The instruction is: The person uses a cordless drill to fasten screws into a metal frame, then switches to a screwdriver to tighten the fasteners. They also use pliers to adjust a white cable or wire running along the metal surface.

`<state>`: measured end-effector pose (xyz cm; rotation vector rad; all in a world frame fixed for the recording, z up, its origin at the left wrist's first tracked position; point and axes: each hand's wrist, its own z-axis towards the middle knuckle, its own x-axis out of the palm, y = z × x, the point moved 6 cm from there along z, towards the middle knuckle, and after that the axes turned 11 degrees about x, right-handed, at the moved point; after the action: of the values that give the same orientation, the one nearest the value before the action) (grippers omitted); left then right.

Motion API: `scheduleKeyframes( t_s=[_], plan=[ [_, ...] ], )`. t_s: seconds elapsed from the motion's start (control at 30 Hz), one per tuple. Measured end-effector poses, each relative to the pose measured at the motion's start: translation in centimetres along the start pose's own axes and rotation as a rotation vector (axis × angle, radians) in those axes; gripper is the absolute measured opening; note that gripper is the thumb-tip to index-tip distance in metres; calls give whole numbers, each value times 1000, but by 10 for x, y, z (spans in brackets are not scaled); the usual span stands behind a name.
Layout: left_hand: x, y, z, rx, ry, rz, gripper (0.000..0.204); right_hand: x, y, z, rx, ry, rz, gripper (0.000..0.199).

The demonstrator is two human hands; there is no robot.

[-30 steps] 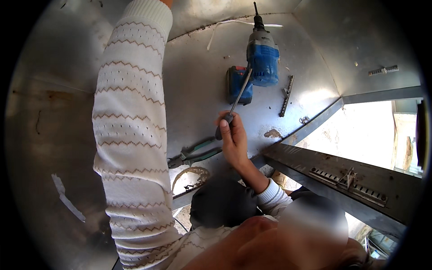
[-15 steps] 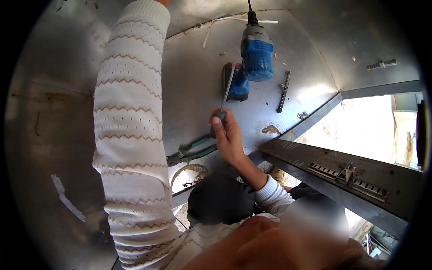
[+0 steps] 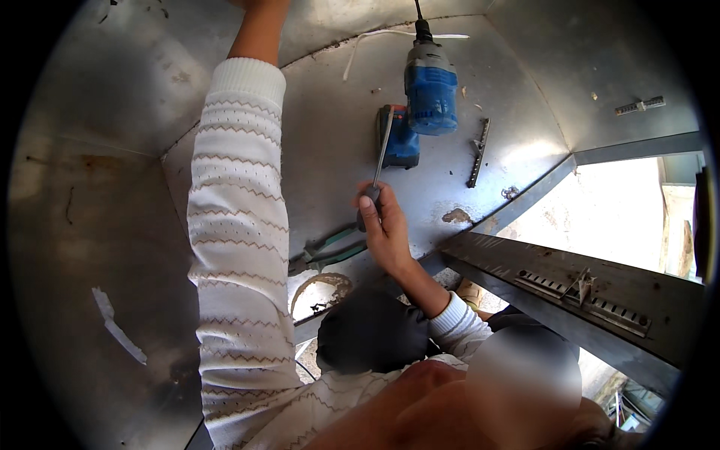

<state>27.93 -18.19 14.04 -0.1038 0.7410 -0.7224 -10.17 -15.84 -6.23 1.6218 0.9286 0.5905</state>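
The right hand's grip is curled snugly around a dark-handled screwdriver, whose shaft points up across the battery of a blue drill on sheet metal, with green-handled pliers just left and the left hand, mostly cut off above, impossible to judge.

Daylight comes strongly from the blown-out white rectangular opening, right of frame; hard glare on the grey sheet-metal floor beside it; brownish-grey metal wall, far left, dim and shadowed; thin steel screwdriver with dark grey handle, near centre, fairly crisp; rounded pale-grey patch, lower right, blurred past reading; straight edges bow rimward; corners black.
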Motion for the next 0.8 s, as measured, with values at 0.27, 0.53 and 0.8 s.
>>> scheduleKeyframes(
  t_s=[0.27, 0.53, 0.8],
  plan=[
    [-10, 12, -39, -12, -354, -223, 33, 9, 0, -2, 46, 50, 8, 30],
    [10, 17, -73, -237, -381, -357, 38, 12, 14, 7, -67, 13, 183, 37],
    [-35, 36, -40, -94, -294, -254, 68, 25, 78, 24, -67, 18, 299, 41]
  ],
)
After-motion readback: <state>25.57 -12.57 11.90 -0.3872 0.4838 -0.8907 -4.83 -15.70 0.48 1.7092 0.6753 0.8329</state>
